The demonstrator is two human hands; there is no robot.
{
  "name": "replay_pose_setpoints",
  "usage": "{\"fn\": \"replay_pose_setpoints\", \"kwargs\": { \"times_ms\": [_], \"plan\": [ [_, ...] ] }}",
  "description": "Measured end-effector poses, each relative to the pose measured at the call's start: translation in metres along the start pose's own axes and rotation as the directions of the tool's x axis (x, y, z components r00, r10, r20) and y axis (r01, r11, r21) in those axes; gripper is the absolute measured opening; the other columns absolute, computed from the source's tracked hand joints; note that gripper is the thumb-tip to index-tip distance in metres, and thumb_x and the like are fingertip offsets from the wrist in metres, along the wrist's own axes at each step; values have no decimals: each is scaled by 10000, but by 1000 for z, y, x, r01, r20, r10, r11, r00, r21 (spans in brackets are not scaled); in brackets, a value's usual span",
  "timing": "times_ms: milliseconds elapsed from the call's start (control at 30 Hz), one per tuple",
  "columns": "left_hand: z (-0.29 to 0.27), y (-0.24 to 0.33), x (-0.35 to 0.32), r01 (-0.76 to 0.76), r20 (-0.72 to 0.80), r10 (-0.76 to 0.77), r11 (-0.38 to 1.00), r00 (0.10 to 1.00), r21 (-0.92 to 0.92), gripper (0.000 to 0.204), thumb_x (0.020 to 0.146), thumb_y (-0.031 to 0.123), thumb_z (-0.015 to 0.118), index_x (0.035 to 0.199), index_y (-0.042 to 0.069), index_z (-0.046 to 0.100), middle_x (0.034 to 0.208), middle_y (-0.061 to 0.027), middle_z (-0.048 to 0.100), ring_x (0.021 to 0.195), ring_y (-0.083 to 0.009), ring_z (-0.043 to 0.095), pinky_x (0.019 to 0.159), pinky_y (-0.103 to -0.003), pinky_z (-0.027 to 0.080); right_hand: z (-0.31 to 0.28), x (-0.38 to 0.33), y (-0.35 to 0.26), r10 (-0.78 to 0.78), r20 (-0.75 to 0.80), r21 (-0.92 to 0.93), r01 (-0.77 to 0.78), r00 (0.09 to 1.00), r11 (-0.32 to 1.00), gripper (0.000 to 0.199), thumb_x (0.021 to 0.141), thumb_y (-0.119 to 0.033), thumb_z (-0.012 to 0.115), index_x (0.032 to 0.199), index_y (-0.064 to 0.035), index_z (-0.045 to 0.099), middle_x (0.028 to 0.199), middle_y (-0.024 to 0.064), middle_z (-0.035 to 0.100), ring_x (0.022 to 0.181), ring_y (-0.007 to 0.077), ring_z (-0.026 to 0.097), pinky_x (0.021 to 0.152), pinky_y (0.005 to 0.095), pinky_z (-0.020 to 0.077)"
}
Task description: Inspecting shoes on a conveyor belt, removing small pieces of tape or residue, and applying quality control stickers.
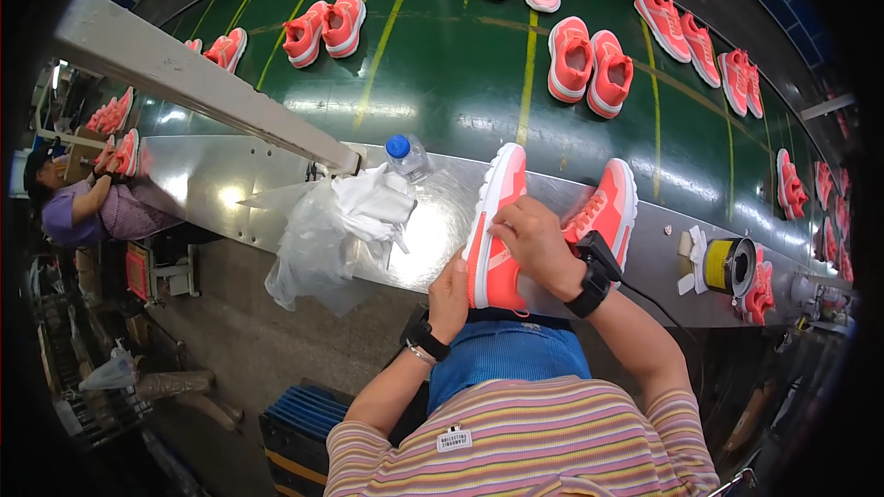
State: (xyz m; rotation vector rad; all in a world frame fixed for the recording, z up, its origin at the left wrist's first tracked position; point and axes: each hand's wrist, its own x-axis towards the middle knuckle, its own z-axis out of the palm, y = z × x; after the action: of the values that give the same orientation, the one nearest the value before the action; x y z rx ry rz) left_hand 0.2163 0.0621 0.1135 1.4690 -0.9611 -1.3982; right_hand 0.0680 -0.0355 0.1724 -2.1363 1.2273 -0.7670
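striped shirt (516, 442) nearest | pink shoe (497, 262) at metal bench (451, 193) edge | left hand (448, 299) gripping its heel end | right hand (539, 244) curled on its side, can't tell if pinching | likely best: steady heel, light touch

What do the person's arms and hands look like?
The left hand and right hand wear no gloves. The left wrist has a wide black band and a thin silvery bracelet. The right wrist has a chunky black strap, with a thin black cable nearby. The short fabric sleeves have colourful stripes.
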Motion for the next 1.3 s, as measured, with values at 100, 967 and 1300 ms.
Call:
{"fn": "replay_pose_setpoints", "kwargs": {
  "times_ms": [100, 967, 1300],
  "plan": [
    [3, -2, 0, -6, -45, 9, 999, 999, 45, 443, 975, 287, 326, 1214, -43, 500, 1127, -167, 586, 1045, -195, 543, 899, -300, 410, 11, -15, 7, -1, 61, -50, 4, 998, 999, 68, 760, -35, 573, 802, -1, 614, 748, 139, 530, 753, 304, 533, 683, 387, 431],
    [44, 51, 40, 571, 439, -416, 281, 797, -771, 455, 932, 403, 296, 1205, 85, 471, 1131, -137, 558, 998, -278, 566, 825, -444, 480, -29, -60, -40, 246, -295, 464, -86, 923, 882, 168, 805, 42, 578, 960, -20, 596, 875, 53, 527, 808, 110, 528, 689, 218, 427],
    [48, -3, 34, 296, 161, -289, 519, 944, -802, 393, 934, 384, 297, 1087, 82, 497, 1042, -92, 576, 925, -232, 585, 790, -404, 494, 8, -64, -12, 328, -251, 428, -200, 911, 881, 113, 758, -22, 631, 870, -32, 619, 822, 77, 563, 657, 143, 567, 570, 241, 461]
  ]
}}
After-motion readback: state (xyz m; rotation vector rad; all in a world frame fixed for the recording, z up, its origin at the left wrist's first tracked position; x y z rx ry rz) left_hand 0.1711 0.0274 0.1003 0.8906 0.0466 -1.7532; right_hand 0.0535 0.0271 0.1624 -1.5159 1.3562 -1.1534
